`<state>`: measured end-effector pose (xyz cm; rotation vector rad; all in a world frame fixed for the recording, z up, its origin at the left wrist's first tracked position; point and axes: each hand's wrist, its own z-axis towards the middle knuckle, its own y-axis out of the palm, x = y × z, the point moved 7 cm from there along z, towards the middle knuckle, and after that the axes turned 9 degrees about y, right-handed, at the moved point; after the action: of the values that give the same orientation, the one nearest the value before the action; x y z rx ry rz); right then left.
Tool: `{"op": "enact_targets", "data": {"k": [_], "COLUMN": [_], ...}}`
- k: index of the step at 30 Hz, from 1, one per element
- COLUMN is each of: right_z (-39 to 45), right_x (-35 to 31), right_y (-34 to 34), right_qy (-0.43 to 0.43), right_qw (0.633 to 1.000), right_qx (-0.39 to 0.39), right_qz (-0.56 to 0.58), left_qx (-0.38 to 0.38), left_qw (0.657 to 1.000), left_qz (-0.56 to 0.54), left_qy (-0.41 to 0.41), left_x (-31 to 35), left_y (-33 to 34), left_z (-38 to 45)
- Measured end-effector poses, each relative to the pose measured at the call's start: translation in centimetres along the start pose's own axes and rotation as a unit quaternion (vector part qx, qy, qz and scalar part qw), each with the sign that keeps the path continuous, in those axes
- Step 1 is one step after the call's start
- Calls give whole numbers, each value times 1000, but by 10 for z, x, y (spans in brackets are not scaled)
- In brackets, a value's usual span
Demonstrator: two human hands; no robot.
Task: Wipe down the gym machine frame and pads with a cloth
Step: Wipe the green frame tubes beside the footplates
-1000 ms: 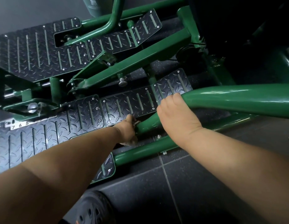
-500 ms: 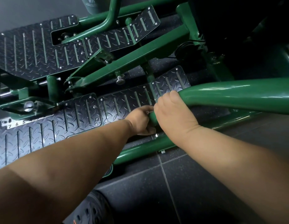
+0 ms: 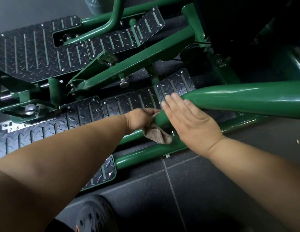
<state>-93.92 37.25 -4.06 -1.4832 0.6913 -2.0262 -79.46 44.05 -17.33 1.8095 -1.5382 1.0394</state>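
Note:
A thick green frame tube (image 3: 246,97) runs from the right edge down toward the centre and bends lower. My left hand (image 3: 139,118) grips a brown cloth (image 3: 157,133) wrapped against the lower part of that tube, with the cloth's loose end hanging below. My right hand (image 3: 187,121) hovers flat with straight fingers over the tube's bend, just right of the left hand, and holds nothing. Black diamond-pattern foot plates (image 3: 129,104) lie behind the hands.
More green bars (image 3: 137,59) and a larger black tread platform (image 3: 28,52) fill the upper left. A silver adjustment knob (image 3: 123,83) sticks out of the middle bar. Dark floor tiles (image 3: 213,190) spread at lower right. My dark shoe (image 3: 94,215) shows at the bottom.
My right hand has let go of the green tube and now lies flat and open above it. My left hand has slid the cloth up the tube, and the cloth's end now shows.

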Motion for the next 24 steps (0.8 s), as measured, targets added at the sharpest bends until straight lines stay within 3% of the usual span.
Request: {"op": "enact_targets", "data": {"k": [2, 4, 10, 15, 24], "right_z": [-1, -3, -19, -24, -28], "right_x": [0, -1, -5, -10, -17], "right_y": [4, 6, 17, 21, 25], "right_qy": [-5, -7, -14, -2, 17], "right_qw": [1000, 999, 995, 994, 993], "right_qx": [28, 51, 83, 81, 71], "right_qz": [6, 13, 44, 80, 93], "left_qx": [-5, 18, 24, 1, 35], "left_qw": [981, 952, 918, 863, 791], "left_qz": [194, 306, 396, 503, 598], "left_qy": [-15, -25, 3, 36, -123], "left_x": [-20, -29, -25, -33, -89], "left_y": [-4, -7, -3, 0, -45], "left_z": [-5, -11, -16, -15, -56]}}
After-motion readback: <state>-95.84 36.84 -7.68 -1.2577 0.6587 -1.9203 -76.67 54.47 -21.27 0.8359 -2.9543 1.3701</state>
